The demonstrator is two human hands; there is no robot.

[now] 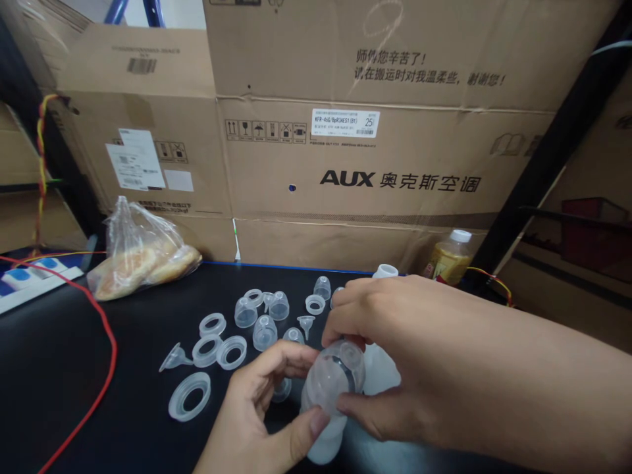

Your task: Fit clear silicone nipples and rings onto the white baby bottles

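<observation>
Both my hands hold one translucent plastic baby bottle (pixel 330 388) low in the middle of the view. My left hand (pixel 257 411) cups its body from below, thumb pressed on the side. My right hand (pixel 395 349) comes over from the right, fingers curled round the bottle's capped top. On the black table (pixel 59 368) just beyond lie several clear plastic parts: domed caps (pixel 264 332), flat rings (pixel 189 395) and small funnel-shaped pieces (pixel 175 357). Another pale bottle piece (pixel 381 368) is partly hidden behind my right hand.
A plastic bag of flat bread (pixel 138 253) sits at the back left. A red cable (pixel 106 368) curves across the left of the table, near a white power strip (pixel 29 276). Large cardboard boxes (pixel 355 164) wall off the back. A yellowish drink bottle (pixel 450 258) stands at the right.
</observation>
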